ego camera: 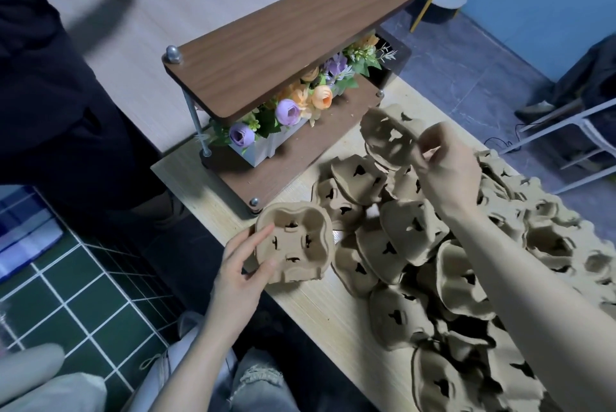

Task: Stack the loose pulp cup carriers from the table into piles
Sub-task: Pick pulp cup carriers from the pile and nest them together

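Brown pulp cup carriers lie in a loose heap (416, 245) across the light wooden table (310, 308), spreading to the right edge of the view. My left hand (243, 261) grips a small pile of carriers (295, 241) by its left edge, just above the table's near-left corner, cups facing up. My right hand (443, 161) reaches over the heap and pinches the rim of a single carrier (388, 138), lifted and tilted above the far part of the heap.
A dark wooden two-tier shelf (283, 41) stands at the table's far left, with a white planter of artificial flowers (286, 115) on its lower board. Another person in dark clothes (50, 95) stands at the left. Green tiled floor (83, 295) lies below.
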The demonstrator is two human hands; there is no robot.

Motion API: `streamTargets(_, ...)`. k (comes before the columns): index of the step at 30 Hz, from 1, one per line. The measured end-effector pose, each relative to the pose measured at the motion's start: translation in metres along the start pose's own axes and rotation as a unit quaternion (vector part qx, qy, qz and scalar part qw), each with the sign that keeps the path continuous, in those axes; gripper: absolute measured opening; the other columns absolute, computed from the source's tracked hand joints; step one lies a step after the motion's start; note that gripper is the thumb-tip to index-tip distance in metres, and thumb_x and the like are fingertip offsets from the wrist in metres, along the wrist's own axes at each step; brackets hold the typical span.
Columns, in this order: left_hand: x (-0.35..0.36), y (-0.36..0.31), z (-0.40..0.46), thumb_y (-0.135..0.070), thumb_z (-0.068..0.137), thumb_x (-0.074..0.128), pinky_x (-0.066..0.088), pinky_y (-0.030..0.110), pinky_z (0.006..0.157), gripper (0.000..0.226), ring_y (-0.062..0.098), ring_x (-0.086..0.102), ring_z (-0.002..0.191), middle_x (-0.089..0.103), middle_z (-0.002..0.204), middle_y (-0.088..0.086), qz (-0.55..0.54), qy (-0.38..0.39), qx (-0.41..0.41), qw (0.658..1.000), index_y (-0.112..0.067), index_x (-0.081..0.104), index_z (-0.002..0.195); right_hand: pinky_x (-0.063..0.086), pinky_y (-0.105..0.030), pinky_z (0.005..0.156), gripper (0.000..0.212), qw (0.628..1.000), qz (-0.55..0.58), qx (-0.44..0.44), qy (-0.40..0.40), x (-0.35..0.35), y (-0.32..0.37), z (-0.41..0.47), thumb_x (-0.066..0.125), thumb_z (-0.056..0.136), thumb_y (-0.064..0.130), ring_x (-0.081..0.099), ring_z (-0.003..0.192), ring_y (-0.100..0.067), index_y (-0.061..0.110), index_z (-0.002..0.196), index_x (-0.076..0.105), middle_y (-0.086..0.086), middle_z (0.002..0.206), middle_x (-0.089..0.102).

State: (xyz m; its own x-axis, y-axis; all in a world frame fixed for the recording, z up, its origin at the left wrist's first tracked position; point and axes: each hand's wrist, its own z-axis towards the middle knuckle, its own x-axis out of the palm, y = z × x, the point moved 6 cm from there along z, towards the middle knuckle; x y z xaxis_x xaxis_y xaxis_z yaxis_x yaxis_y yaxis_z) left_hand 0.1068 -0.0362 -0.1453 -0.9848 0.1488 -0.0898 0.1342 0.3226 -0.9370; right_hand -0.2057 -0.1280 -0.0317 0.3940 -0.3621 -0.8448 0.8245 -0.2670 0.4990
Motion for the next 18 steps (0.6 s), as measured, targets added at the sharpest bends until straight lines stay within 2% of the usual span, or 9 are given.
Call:
streamTargets(3, 0.001, 0.0, 0.002, -0.013, 0.092, 0.067, 0.031, 0.007, 0.099, 0.051, -0.006, 0.04, 0.134, 0.047, 0.14, -0.019, -0.034, 0.001, -0.009, 0.999, -0.061, 0.065, 0.109, 0.041, -0.032, 0.062, 0.011, 0.997, 0.075, 0.023, -0.015, -0.014, 0.003, -0.009, 0.06, 0.089, 0.025, 0.055, 0.066, -0.018, 0.02, 0.095, 0.052, 0.007, 0.077, 0.063)
streamTargets(5, 0.002, 0.002, 0.003, -0.022, 0.09, 0.07, 0.035, 0.024, 0.112, 0.04, -0.001, 0.042, 0.135, 0.049, 0.139, -0.019, -0.065, 0.005, -0.022, 0.998, -0.058, 0.067, 0.108, 0.041, -0.026, 0.056, 0.008, 0.986, 0.16, 0.043, 0.011, -0.012, 0.007, -0.018, 0.06, 0.091, 0.019, 0.052, 0.054, -0.006, 0.02, 0.095, 0.053, 0.01, 0.065, 0.062)
streamTargets(7, 0.002, 0.004, 0.005, -0.036, 0.086, 0.073, 0.039, 0.045, 0.114, 0.03, 0.009, 0.045, 0.136, 0.05, 0.137, -0.019, -0.089, 0.009, -0.039, 0.995, -0.053, 0.07, 0.11, 0.037, -0.014, 0.049, 0.008, 0.972, 0.219, 0.065, 0.049, -0.008, 0.012, -0.029, 0.058, 0.094, 0.011, 0.047, 0.046, 0.002, 0.018, 0.096, 0.056, 0.01, 0.062, 0.06)
streamTargets(8, 0.001, 0.003, 0.005, -0.04, 0.086, 0.071, 0.039, 0.05, 0.112, 0.026, 0.012, 0.046, 0.135, 0.051, 0.136, -0.018, -0.098, 0.01, -0.045, 0.994, -0.051, 0.071, 0.11, 0.035, -0.012, 0.047, 0.01, 0.966, 0.236, 0.075, 0.07, -0.005, 0.016, -0.035, 0.057, 0.095, 0.008, 0.045, 0.045, 0.003, 0.018, 0.096, 0.058, 0.006, 0.063, 0.059)
streamTargets(12, -0.002, 0.003, 0.005, -0.044, 0.086, 0.059, 0.045, 0.052, 0.108, 0.026, 0.011, 0.048, 0.133, 0.057, 0.132, -0.019, -0.13, -0.003, -0.067, 0.989, -0.043, 0.075, 0.106, 0.036, -0.01, 0.041, 0.02, 0.915, 0.333, 0.147, 0.174, 0.017, 0.031, -0.064, 0.051, 0.098, 0.001, 0.047, 0.043, 0.004, 0.016, 0.102, 0.064, -0.004, 0.069, 0.056)
streamTargets(15, -0.002, 0.004, 0.004, -0.051, 0.084, 0.056, 0.051, 0.051, 0.101, 0.043, 0.013, 0.057, 0.125, 0.065, 0.129, -0.011, -0.163, -0.011, -0.104, 0.981, -0.032, 0.07, 0.12, 0.045, -0.018, 0.049, 0.026, 0.9, 0.33, 0.115, 0.26, 0.037, 0.044, -0.08, 0.054, 0.098, 0.009, 0.058, 0.06, -0.003, 0.028, 0.098, 0.071, -0.002, 0.076, 0.064)
streamTargets(18, -0.001, 0.001, 0.003, -0.059, 0.083, 0.05, 0.054, 0.047, 0.095, 0.056, 0.014, 0.067, 0.108, 0.073, 0.116, -0.001, -0.204, 0.0, -0.13, 0.97, -0.021, 0.07, 0.12, 0.048, -0.016, 0.056, 0.022, 0.896, 0.324, 0.09, 0.291, 0.045, 0.058, -0.091, 0.055, 0.097, 0.009, 0.059, 0.069, -0.001, 0.023, 0.104, 0.07, -0.005, 0.082, 0.069)
